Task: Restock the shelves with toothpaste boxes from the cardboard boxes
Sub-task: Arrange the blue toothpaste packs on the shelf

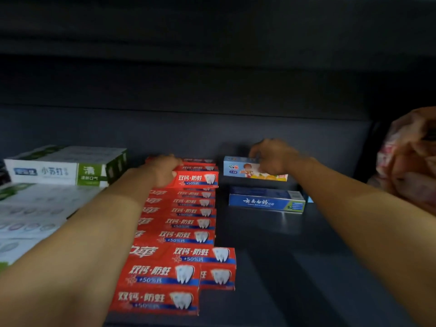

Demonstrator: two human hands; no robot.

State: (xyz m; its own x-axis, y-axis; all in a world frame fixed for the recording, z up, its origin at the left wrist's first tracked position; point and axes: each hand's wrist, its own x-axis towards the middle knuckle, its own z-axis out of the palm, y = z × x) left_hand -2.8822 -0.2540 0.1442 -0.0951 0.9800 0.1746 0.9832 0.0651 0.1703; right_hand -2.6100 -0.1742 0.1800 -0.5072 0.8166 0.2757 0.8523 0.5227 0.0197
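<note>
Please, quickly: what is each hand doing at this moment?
Left hand: grips a red box at the back.
Right hand: holds the children's box.

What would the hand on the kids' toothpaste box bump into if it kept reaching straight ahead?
Probably the dark back wall of the shelf. The right hand points toward it over the children's toothpaste box, with nothing else visible between, though depth is hard to judge.

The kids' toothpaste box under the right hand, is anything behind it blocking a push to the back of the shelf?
Nothing visible does. The right hand grips the kids' toothpaste box, and only bare dark shelf shows between it and the back wall. The blue toothpaste box lies in front, nearer the camera, out of that path.
</note>
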